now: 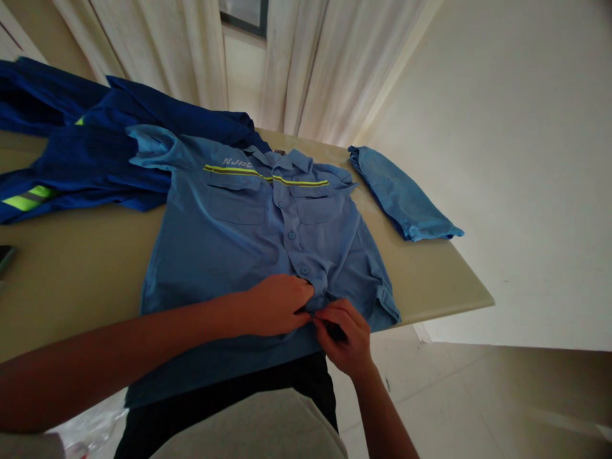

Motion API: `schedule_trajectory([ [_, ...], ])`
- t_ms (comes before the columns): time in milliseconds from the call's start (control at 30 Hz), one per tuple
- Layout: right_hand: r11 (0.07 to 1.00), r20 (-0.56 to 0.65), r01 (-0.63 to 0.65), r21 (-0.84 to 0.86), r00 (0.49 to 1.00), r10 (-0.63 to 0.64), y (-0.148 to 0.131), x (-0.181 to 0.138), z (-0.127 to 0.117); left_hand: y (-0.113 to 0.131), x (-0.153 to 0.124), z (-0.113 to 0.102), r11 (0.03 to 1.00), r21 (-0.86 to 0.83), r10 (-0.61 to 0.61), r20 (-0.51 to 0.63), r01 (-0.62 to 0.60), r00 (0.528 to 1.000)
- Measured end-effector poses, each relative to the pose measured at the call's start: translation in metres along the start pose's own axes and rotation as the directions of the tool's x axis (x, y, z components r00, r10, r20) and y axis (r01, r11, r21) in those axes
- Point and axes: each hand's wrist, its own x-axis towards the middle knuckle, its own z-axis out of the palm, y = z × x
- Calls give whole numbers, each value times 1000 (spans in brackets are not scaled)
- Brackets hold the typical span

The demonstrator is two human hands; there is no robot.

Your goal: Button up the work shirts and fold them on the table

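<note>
A blue short-sleeved work shirt (224, 242) lies face up, collar at the far end, its hem hanging over the table's near edge. A yellow-green stripe crosses the chest above two pockets, and several buttons on the front placket are done up. At the lower placket my left hand (280, 305) is closed, pinching the shirt cloth. My right hand (343, 335) meets it from the right, thumb and forefinger closed on the placket edge. The fingers hide the spot between them, so any button there cannot be seen.
Dark blue garments with reflective strips (90, 153) lie at the table's left. A folded light blue garment (401, 194) rests near the right edge of the beige table (440, 280). A dark object (6, 257) sits at far left. Curtains (162, 51) and a white wall (516, 159) stand behind.
</note>
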Motion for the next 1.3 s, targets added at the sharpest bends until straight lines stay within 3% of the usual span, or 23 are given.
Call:
schedule_trajectory([
  [167, 1000, 23, -26, -15, 999, 27, -3, 3, 0, 7, -3, -2, 998, 60, -3, 12, 2, 1000],
  [367, 996, -21, -30, -83, 999, 28, -7, 12, -3, 3, 0, -7, 989, -142, 23, -58, -31, 998],
  [500, 989, 136, 27, -145, 991, -7, -12, 24, -14, 0, 2, -9, 986, -169, -5, -59, -5, 998],
  [667, 970, 297, 47, -239, 955, 27, -15, 40, -26, 1, 2, -9, 998, -57, -17, -55, 14, 998],
  [800, 988, 285, -48, -144, 955, 87, -9, 46, -27, 3, 1, -10, 999, 40, 19, -140, -13, 990],
  [967, 976, 207, -211, 57, 959, 195, 2, 45, -17, 4, 1, -18, 997, 74, 23, -124, -14, 992],
  [1133, 831, 226, -451, 326, 891, 395, 7, 44, -6, 0, 1, -17, 981, 178, 113, -181, -80, 977],
  [1300, 758, 243, -516, 398, 856, 455, 7, 42, -7, -5, 2, -9, 967, 188, 211, -232, -169, 949],
])
